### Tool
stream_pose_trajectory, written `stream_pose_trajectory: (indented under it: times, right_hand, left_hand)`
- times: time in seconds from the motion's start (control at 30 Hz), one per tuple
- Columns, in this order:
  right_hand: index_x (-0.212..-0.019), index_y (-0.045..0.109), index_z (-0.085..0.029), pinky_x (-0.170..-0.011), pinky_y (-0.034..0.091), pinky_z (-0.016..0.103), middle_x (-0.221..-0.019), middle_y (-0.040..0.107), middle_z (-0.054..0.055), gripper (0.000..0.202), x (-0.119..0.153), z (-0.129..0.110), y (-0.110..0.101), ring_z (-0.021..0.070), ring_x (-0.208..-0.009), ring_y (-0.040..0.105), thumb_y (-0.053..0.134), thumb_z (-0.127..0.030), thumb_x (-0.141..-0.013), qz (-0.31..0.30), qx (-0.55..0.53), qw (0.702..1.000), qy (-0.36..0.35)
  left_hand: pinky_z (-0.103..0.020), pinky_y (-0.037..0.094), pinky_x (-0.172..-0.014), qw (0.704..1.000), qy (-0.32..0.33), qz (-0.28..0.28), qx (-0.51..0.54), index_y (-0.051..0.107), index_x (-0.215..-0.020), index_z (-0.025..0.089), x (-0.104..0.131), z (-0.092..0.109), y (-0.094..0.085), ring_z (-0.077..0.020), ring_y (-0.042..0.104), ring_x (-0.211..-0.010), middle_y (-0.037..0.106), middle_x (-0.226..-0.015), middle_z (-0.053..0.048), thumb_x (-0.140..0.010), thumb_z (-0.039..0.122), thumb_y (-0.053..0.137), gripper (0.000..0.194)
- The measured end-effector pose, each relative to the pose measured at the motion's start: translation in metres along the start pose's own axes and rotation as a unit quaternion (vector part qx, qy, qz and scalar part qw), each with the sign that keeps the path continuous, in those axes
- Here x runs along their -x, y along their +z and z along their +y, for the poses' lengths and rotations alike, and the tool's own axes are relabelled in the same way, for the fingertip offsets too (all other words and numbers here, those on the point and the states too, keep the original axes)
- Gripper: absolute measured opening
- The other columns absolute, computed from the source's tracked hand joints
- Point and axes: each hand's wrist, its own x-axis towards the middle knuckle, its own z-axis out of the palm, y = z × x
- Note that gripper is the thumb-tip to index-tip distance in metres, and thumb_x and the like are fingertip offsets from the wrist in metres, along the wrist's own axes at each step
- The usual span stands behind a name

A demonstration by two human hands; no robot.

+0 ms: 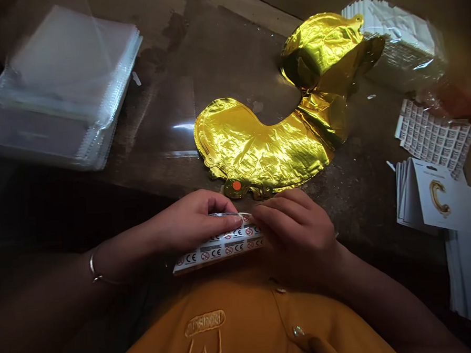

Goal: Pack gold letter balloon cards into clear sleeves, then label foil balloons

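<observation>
My left hand (198,220) grips a sheet of stickers (223,245) printed with CE marks and red warning symbols, the thumb lying across its top. My right hand (297,220) is closed at the sheet's upper right edge, its fingertips pressed together there and covering that end. A pale edge shows by these fingertips; whether a single sticker is lifted I cannot tell. Just beyond both hands lies a flat gold foil balloon (258,149), curved and creased. A round orange dot (236,185) sits on the gold foil at its near edge.
A stack of clear plastic bags (71,64) lies at left. To the right are white cards showing a gold C (440,197), another sticker sheet (434,134) and a plastic-wrapped white stack (401,31). A clear bag (165,122) lies flat on the dark table (229,50).
</observation>
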Motion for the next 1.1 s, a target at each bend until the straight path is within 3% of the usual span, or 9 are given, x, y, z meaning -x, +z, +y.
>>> stream_pose_trajectory:
  times: [0.17, 0.37, 0.5, 0.7, 0.87, 0.97, 1.1]
  right_hand:
    - [-0.100, 0.062, -0.017, -0.072, 0.046, 0.036, -0.091, 0.071, 0.007, 0.017, 0.005, 0.004, 0.001, 0.0193, -0.080, 0.061, 0.060, -0.017, -0.084, 0.039, 0.054, 0.992, -0.109]
    - [-0.089, 0.062, -0.019, -0.062, 0.045, 0.027, -0.076, 0.065, 0.002, 0.003, -0.007, 0.002, -0.004, 0.0134, -0.068, 0.057, 0.063, -0.020, -0.086, -0.002, -0.107, 0.992, 0.063]
    - [-0.078, 0.060, -0.018, -0.059, 0.041, 0.025, -0.069, 0.058, 0.001, 0.011, -0.011, -0.002, -0.009, 0.0123, -0.065, 0.052, 0.058, -0.018, -0.089, -0.052, -0.111, 0.988, 0.091]
    - [-0.086, 0.060, -0.016, -0.063, 0.042, 0.031, -0.074, 0.061, 0.004, 0.009, -0.002, -0.002, -0.003, 0.0157, -0.067, 0.049, 0.052, -0.014, -0.088, -0.057, -0.039, 0.998, 0.010]
    - [-0.099, 0.062, -0.017, -0.069, 0.045, 0.035, -0.084, 0.068, 0.005, 0.014, 0.002, 0.002, -0.002, 0.0184, -0.076, 0.059, 0.056, -0.018, -0.086, 0.017, 0.041, 0.995, -0.089]
    - [-0.099, 0.063, -0.016, -0.069, 0.047, 0.035, -0.086, 0.070, 0.006, 0.015, 0.003, 0.003, -0.004, 0.0180, -0.078, 0.060, 0.059, -0.018, -0.084, 0.030, 0.076, 0.985, -0.153]
    - [-0.095, 0.065, -0.016, -0.068, 0.047, 0.033, -0.089, 0.072, 0.007, 0.013, 0.003, 0.005, -0.006, 0.0171, -0.077, 0.061, 0.061, -0.020, -0.084, 0.043, 0.092, 0.981, -0.168]
  left_hand:
    - [-0.021, 0.038, -0.056, 0.999, -0.011, -0.017, 0.033, 0.063, -0.076, 0.016, -0.001, -0.005, -0.002, -0.0098, 0.049, -0.060, 0.057, -0.067, 0.003, -0.077, 0.049, 0.067, 0.033]
    - [-0.021, 0.038, -0.054, 1.000, -0.012, -0.004, 0.007, 0.064, -0.078, 0.016, 0.004, 0.000, 0.002, -0.0106, 0.050, -0.060, 0.059, -0.068, 0.002, -0.077, 0.047, 0.066, 0.031]
    - [-0.021, 0.039, -0.054, 1.000, 0.004, -0.012, -0.014, 0.063, -0.075, 0.016, 0.004, 0.003, 0.005, -0.0110, 0.051, -0.061, 0.059, -0.069, 0.001, -0.078, 0.046, 0.064, 0.030]
    - [-0.021, 0.039, -0.055, 1.000, 0.003, -0.015, 0.003, 0.062, -0.076, 0.015, 0.002, 0.000, 0.003, -0.0104, 0.049, -0.061, 0.058, -0.068, 0.002, -0.078, 0.046, 0.065, 0.031]
    - [-0.020, 0.037, -0.053, 0.998, -0.010, -0.028, 0.051, 0.060, -0.073, 0.016, 0.000, -0.002, 0.001, -0.0095, 0.046, -0.058, 0.054, -0.065, 0.003, -0.075, 0.047, 0.068, 0.032]
    - [-0.020, 0.037, -0.053, 0.997, -0.021, -0.041, 0.069, 0.060, -0.073, 0.016, -0.001, -0.003, 0.001, -0.0092, 0.046, -0.057, 0.055, -0.064, 0.003, -0.073, 0.049, 0.070, 0.035]
    - [-0.020, 0.037, -0.053, 0.996, -0.017, -0.039, 0.081, 0.061, -0.074, 0.016, -0.001, -0.004, 0.002, -0.0091, 0.047, -0.056, 0.056, -0.064, 0.003, -0.073, 0.048, 0.070, 0.033]
